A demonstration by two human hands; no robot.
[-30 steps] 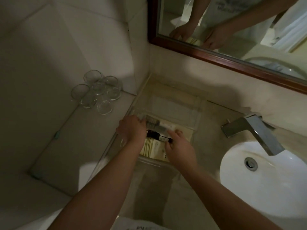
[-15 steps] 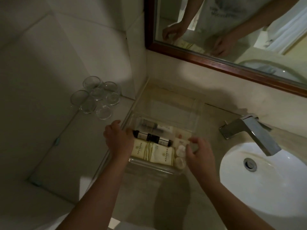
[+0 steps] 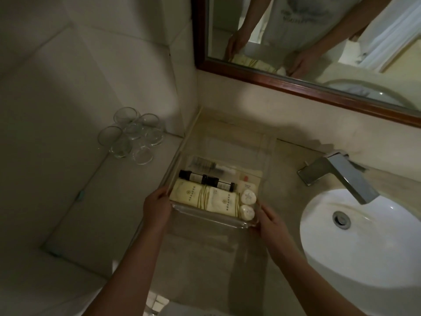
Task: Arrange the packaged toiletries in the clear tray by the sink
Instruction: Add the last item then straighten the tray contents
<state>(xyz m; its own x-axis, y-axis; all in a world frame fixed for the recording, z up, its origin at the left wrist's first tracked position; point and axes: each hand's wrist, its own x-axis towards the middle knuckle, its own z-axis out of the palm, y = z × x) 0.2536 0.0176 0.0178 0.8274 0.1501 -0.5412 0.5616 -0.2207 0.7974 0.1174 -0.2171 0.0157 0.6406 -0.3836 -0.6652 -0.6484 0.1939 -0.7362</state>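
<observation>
I note left hand [image 3: 157,205] and right hand [image 3: 270,218] gripping the tray [image 3: 211,218]; tilting risks soaps [image 3: 248,197] rolling.

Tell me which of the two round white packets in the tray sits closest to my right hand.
The nearer round packet, by the clear tray's front right corner, beside the right hand. The other round packet lies just behind it.

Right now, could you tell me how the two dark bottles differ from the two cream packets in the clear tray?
The dark bottles are slim, near-black cylinders; the cream packets are pale, flat and wider. The bottles lie end to end farther from the person, and the packets lie side by side at the near wall. Both pairs lie flat in the clear tray.
</observation>
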